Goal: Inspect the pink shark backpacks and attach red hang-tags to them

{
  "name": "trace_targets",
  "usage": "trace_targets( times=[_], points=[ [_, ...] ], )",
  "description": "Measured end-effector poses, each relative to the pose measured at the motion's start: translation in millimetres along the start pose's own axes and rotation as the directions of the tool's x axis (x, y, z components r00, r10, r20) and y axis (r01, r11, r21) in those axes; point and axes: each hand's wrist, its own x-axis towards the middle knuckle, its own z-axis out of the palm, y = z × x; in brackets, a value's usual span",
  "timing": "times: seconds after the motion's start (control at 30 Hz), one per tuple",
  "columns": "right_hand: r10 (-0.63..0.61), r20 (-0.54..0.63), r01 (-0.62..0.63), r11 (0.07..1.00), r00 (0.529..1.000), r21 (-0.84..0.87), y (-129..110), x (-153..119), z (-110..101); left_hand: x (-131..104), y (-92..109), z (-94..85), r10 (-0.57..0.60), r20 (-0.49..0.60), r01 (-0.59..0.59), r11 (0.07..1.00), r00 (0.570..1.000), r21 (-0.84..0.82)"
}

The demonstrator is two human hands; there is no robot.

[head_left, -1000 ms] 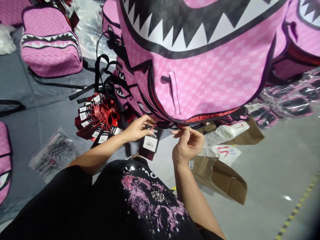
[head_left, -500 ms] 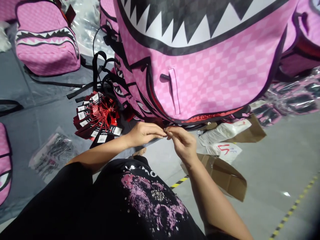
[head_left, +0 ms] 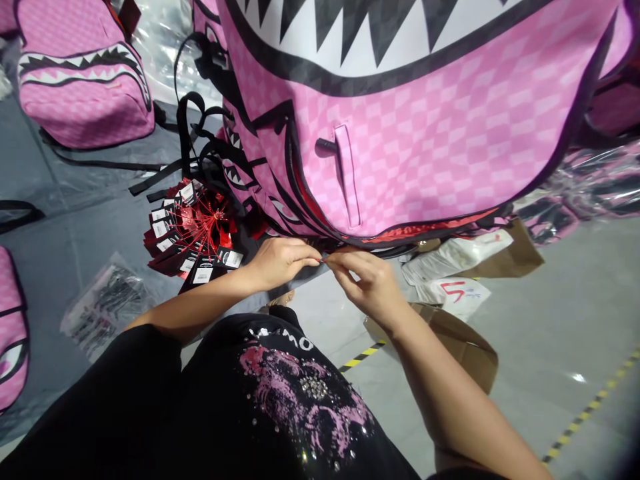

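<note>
A large pink checkered backpack (head_left: 425,153) with a printed shark mouth stands on the table edge in front of me. Its lower zip is partly open and shows red lining. Just below the bag, my left hand (head_left: 283,263) and my right hand (head_left: 367,280) meet almost tip to tip, each in a pinch. A tiny reddish bit shows between the fingertips, too small to name. To the left of my left hand lies a fanned bundle of hang tags (head_left: 195,230), black and dark red with white labels and red strings.
A smaller pink backpack (head_left: 85,87) lies at the far left, with black straps trailing from it. Clear plastic packets (head_left: 107,303) rest on the grey table (head_left: 45,280). Cardboard boxes (head_left: 455,340) and white bags (head_left: 457,257) stand on the floor at right, near yellow-black tape (head_left: 590,410).
My hands stay pinched near each other, with their fingertips slightly further apart; the right hand has shifted a little to the right. The view has moved slightly, so the large backpack appears closer.
</note>
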Motion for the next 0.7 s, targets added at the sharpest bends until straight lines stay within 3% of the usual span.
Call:
trace_targets(
  times=[0.4,0.7],
  points=[
    [-0.012,0.049,0.019,0.99,0.999,-0.139,1.8,-3.5,4.8,0.7,3.2,-2.0,0.034,0.111,-0.057,0.974,0.993,0.218],
    [0.036,0.148,-0.012,0.987,0.988,-0.159,-2.2,1.9,4.3,21.3,21.3,-17.1,-0.133,0.299,0.017,0.932,0.945,0.362]
  ],
)
